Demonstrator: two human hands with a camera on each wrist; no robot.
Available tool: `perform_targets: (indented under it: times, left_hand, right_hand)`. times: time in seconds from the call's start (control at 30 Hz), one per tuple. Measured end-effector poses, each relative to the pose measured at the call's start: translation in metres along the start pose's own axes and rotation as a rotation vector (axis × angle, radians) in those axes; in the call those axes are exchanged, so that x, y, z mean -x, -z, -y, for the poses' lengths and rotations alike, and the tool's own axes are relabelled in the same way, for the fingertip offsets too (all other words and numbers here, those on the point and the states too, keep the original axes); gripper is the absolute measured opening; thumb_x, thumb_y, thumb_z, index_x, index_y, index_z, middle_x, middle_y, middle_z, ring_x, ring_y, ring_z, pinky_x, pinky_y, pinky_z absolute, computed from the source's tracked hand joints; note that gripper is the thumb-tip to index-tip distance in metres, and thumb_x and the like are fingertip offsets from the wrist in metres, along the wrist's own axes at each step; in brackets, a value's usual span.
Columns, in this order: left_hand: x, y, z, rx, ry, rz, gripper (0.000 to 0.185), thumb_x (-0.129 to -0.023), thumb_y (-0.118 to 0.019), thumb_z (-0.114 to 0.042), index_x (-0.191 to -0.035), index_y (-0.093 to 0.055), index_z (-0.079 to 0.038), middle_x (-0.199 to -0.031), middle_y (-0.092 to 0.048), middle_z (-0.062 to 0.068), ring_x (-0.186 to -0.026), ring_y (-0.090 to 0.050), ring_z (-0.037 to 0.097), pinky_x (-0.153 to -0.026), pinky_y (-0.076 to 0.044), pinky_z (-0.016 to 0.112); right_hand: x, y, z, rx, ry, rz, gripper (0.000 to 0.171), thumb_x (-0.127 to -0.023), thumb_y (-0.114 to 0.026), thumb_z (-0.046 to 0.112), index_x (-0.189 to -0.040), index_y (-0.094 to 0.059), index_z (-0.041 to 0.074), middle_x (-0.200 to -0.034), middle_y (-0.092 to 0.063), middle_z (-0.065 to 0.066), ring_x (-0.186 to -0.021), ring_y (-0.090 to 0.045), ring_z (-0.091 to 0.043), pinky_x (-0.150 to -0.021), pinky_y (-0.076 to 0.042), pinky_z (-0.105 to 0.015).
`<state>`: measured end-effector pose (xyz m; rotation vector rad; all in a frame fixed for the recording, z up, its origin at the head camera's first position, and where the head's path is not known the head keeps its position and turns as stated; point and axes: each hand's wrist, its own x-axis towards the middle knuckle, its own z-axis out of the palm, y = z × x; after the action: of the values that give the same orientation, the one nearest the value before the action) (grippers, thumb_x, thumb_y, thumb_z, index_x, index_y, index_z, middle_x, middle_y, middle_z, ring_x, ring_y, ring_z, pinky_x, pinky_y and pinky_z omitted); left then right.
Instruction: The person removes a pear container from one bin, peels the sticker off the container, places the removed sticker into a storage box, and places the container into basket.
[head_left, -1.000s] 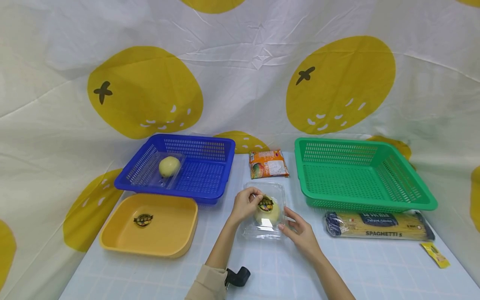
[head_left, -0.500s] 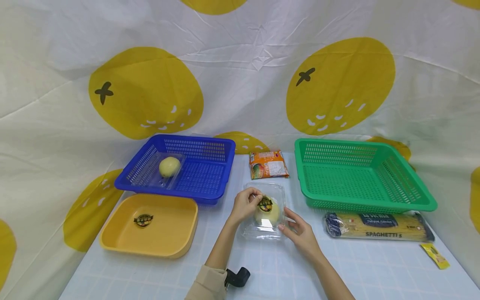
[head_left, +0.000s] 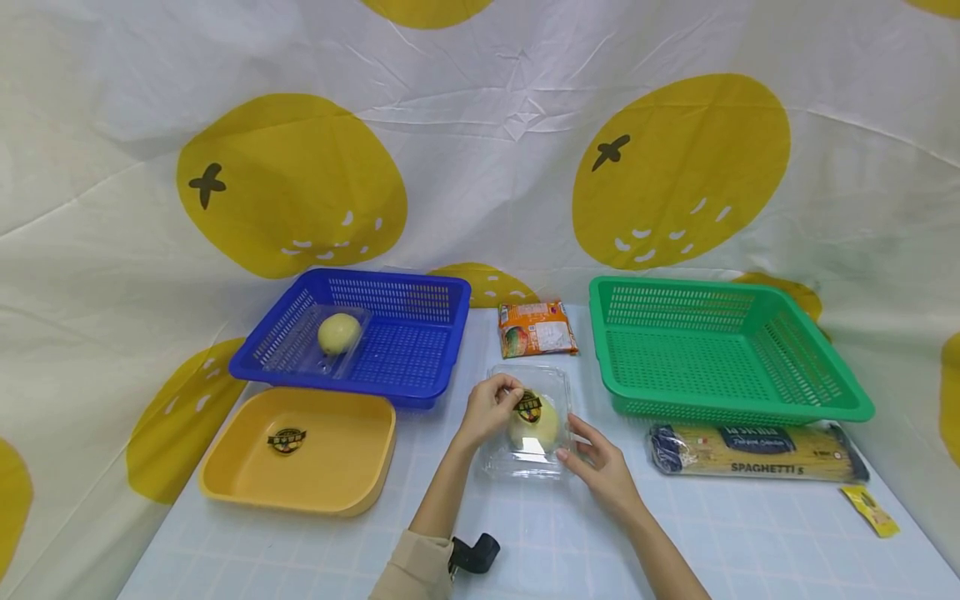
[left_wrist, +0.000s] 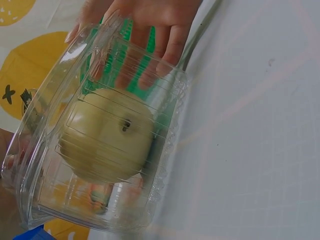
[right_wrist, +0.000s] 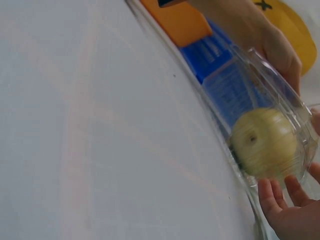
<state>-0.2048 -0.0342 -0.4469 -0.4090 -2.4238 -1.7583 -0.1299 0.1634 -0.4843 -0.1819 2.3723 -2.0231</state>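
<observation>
Clamshell box (head_left: 528,421) with its pale fruit (head_left: 534,427) sits mid-table between your hands exactly as a second ago, your left hand (head_left: 491,406) pinching the lid sticker, right hand (head_left: 600,465) fingertips steadying the near corner: no progress yet.

Two baskets (head_left: 360,333), two boxed fruits (head_left: 534,421)

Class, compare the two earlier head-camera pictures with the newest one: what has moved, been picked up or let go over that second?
Almost nothing has changed. The left hand keeps its grip on the clear box holding the pale round fruit, and the right hand still touches the box's right side. The blue basket, green basket, yellow tray, spaghetti and orange packet stayed put.
</observation>
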Motion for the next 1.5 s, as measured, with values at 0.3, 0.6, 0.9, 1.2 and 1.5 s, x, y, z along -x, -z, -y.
perform_targets:
  times: [0.3, 0.6, 0.9, 1.2, 1.5]
  left_hand:
    - [-0.0002, 0.0002, -0.0009, 0.003, 0.005, -0.002, 0.008, -0.086, -0.06, -0.002, -0.087, -0.065, 0.005, -0.063, -0.046, -0.002, -0.052, -0.036, 0.003, -0.048, -0.031, 0.018]
    - [-0.0014, 0.0001, 0.0003, 0.013, 0.029, 0.005, 0.008, -0.087, -0.059, -0.002, -0.088, -0.064, 0.005, -0.066, -0.048, -0.001, -0.055, -0.038, 0.005, -0.05, -0.033, 0.018]
    - [-0.0006, 0.0013, 0.0008, 0.025, 0.032, 0.02, 0.01, -0.089, -0.059, -0.002, -0.091, -0.064, 0.006, -0.065, -0.047, 0.0, -0.056, -0.039, 0.005, -0.05, -0.033, 0.017]
    - [-0.0024, 0.002, 0.001, 0.048, 0.042, 0.039, 0.01, -0.09, -0.055, 0.004, -0.091, -0.061, 0.011, -0.069, -0.052, 0.009, -0.06, -0.04, 0.01, -0.052, -0.033, 0.017]
    - [-0.0011, 0.0025, 0.0027, 0.103, 0.036, -0.007, 0.011, -0.091, -0.055, 0.001, -0.093, -0.061, 0.01, -0.078, -0.058, 0.011, -0.067, -0.047, 0.009, -0.06, -0.042, 0.018]
  right_hand:
    - [0.0003, 0.0005, 0.0013, -0.008, -0.011, 0.005, 0.061, -0.085, -0.068, 0.009, -0.14, -0.041, 0.003, -0.141, -0.041, -0.022, -0.121, -0.046, -0.042, -0.084, -0.047, -0.016]
    - [0.0003, 0.0004, 0.0011, -0.007, -0.015, 0.01, 0.061, -0.086, -0.068, 0.01, -0.14, -0.041, 0.002, -0.141, -0.04, -0.022, -0.122, -0.046, -0.042, -0.085, -0.047, -0.017]
    - [0.0008, 0.0003, 0.0016, -0.004, -0.013, 0.007, 0.061, -0.086, -0.068, 0.009, -0.14, -0.041, 0.003, -0.142, -0.04, -0.022, -0.121, -0.046, -0.042, -0.086, -0.048, -0.02]
    - [0.0014, 0.0002, 0.0026, -0.013, -0.018, 0.01, 0.061, -0.086, -0.067, 0.01, -0.14, -0.041, 0.004, -0.141, -0.04, -0.022, -0.122, -0.046, -0.042, -0.085, -0.047, -0.019]
    - [0.0017, 0.0001, 0.0022, -0.02, -0.022, 0.012, 0.061, -0.086, -0.067, 0.01, -0.141, -0.041, 0.004, -0.141, -0.04, -0.022, -0.122, -0.045, -0.042, -0.084, -0.047, -0.017]
